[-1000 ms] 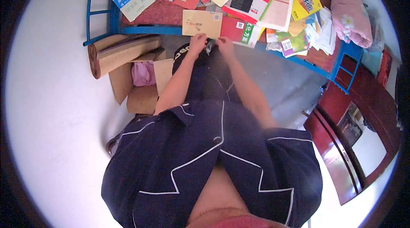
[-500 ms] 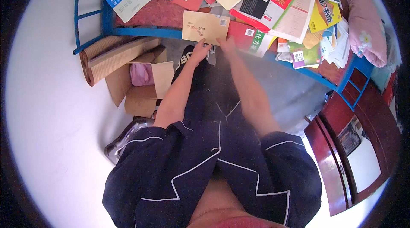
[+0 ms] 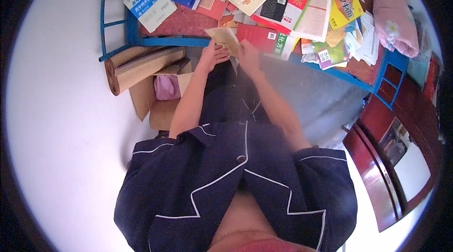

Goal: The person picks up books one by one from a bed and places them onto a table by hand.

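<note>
We hold tan booklet (image 3: 225, 39) tilted near blue frame (image 3: 179, 41) — right hand (image 3: 249, 57) clamped on its right side, left hand (image 3: 211, 57) touching left side, how firmly we cannot tell. Looks light, thin, bendy; paper probably creases, pages may splay — we judge both side edges best to grasp.

Tan book (image 3: 223, 38), slightly blurred, tilted, right edge held in fingers (image 3: 244, 49)
</note>
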`<state>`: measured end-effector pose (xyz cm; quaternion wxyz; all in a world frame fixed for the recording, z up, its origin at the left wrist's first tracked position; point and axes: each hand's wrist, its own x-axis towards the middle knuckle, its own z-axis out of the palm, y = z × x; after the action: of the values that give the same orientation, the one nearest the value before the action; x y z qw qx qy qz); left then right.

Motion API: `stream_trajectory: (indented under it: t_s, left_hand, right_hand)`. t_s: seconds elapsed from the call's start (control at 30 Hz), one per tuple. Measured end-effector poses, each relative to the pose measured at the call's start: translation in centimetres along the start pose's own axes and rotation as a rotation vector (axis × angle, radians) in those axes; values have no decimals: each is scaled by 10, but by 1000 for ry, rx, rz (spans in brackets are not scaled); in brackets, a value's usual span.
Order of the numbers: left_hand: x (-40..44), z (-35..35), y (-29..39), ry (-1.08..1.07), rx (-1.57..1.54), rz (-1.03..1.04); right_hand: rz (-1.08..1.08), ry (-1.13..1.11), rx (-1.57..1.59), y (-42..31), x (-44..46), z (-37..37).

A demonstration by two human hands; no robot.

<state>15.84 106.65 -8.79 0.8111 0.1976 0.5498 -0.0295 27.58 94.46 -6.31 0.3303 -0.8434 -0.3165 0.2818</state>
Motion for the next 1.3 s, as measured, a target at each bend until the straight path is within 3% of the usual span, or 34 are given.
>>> stream_trajectory:
  t_s: [0.03,0.1,0.23,0.33,0.4,0.47,0.57,0.63,0.7,0.77,0.83,0.9,0.93,1.03,1.13,1.23,1.3]
  left_hand:
    - [-13,2,10,-11,9,5]
    - [-35,4,30,-139,-179,-96]
    - [-38,-12,32,-349,-11,20]
    - [-23,-16,25,-351,124,-7]
    - [-33,-3,25,-346,212,34]
    - [-47,16,29,-418,354,70]
    - [-39,37,17,-510,444,25]
    - [-46,59,6,-579,529,-17]
    - [-51,85,-9,-643,622,-60]
    - [-51,107,-31,-671,803,-102]
    - [-51,129,-57,-719,854,-103]
    - [-44,143,-94,-683,1034,90]
    - [-44,153,-109,-625,1270,208]
    - [-62,186,-155,-636,1490,219]
    - [-78,210,-206,-769,1620,307]
    - [-76,227,-263,-961,1796,642]
    - [-80,241,-302,-1094,1803,645]
  right_hand:
    - [-2,15,-2,-16,-6,-11]
    - [-331,-47,-311,-38,-14,-23]
    - [-410,81,-338,-48,-40,-23]
    - [-369,196,-316,-48,-60,-27]
    - [-311,305,-170,-48,-80,-33]
    - [-251,252,-209,36,-90,-2]
    - [-10,317,-231,39,-113,-19]
    - [441,627,262,18,-131,-42]
    - [492,684,302,46,-148,-47]
    - [686,634,623,56,-169,-57]
    - [734,726,643,62,-194,-71]
    - [709,756,688,79,-227,-77]
    - [689,872,722,76,-241,-83]
    - [729,994,670,96,-289,-89]
    - [720,1175,938,106,-341,-91]
    - [875,1242,938,125,-388,-87]
    - [908,1333,847,151,-417,-70]
